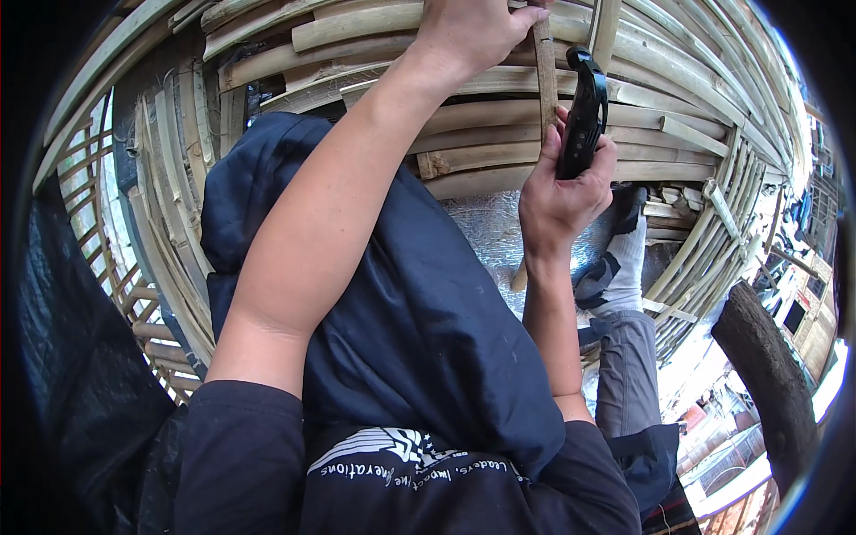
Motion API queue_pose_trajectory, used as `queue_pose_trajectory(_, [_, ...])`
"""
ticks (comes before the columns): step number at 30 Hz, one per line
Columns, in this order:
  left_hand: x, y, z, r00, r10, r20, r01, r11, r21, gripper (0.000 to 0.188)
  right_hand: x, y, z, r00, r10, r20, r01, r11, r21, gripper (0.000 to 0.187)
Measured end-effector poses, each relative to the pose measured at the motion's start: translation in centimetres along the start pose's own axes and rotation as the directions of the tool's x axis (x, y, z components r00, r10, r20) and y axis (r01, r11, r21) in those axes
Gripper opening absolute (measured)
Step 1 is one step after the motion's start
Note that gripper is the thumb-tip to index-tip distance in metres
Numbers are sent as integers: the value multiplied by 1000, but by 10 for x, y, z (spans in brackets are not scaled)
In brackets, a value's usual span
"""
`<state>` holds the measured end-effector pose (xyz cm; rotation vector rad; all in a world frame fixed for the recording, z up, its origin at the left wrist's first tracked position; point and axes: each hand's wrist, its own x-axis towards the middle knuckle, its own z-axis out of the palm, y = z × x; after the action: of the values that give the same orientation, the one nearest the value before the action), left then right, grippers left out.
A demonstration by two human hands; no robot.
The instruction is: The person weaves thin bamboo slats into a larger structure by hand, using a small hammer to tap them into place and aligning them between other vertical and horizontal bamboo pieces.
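Note:
A narrow wooden strip (pixel 546 76) stands lengthwise over the bamboo slats near the top of the view. My left hand (pixel 464 34) pinches its far end between thumb and fingers, partly cut off by the upper edge. My right hand (pixel 564 196) is closed around a black, curved handheld tool (pixel 584 116) with small dots on its side and a rounded knob at the far end; its exact kind does not show. The right fingertips also touch the near end of the strip, just left of the tool.
Split bamboo slats (pixel 481 111) form a curved surface ahead. Dark cloth (pixel 419 294) covers my bent left leg; my right foot in a grey sock (pixel 627 267) rests beside a silvery sheet (pixel 486 218). A thick log (pixel 771 383) leans at right, black sheeting (pixel 80 357) hangs left.

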<state>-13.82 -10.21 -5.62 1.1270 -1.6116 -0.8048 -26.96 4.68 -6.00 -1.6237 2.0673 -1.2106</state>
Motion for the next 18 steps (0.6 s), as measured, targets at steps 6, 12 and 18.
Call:
queue_pose_trajectory(6, [-1,-9,-2,973,231,-25,-221,952,211,12,1,-6,-5,999,1,41,-1,1000,8,21])
queue_pose_trajectory(12, [1,-5,-3,977,215,8,-208,935,288,13,12,0,-19,977,-206,-50,204,979,-26,22])
queue_pose_trajectory(18, [21,-13,-10,966,233,110,-257,873,414,20,15,-23,-29,985,-153,84,160,984,-82,26])
